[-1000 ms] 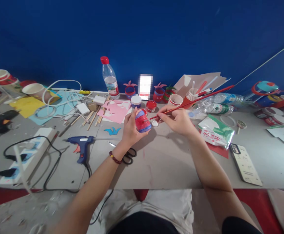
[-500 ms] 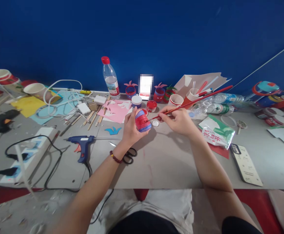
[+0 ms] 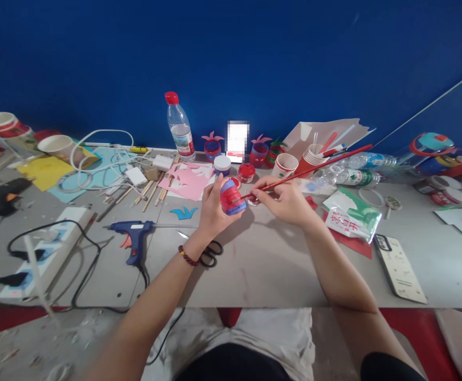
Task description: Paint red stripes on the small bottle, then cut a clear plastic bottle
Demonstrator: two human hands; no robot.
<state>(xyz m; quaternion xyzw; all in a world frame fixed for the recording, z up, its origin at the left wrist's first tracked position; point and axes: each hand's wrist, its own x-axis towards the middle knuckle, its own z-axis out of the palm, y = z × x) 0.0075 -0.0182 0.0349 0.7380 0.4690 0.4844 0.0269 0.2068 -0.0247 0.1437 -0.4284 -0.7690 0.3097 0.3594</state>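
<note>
Above table [image 3: 278,264], red, blue-edged cup [image 3: 231,198] held in left grip [image 3: 213,212], brush [image 3: 326,164] pinched in right grip [image 3: 284,201]

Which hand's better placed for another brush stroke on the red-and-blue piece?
Right, I'd say: the right hand holds the brush, its tip at the red-and-blue piece. The left hand is occupied gripping that piece.

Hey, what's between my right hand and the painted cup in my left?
In the head view, the red paintbrush spans the gap, its front end reaching from your right hand to the painted cup; a white disc shows partly behind it.
</note>
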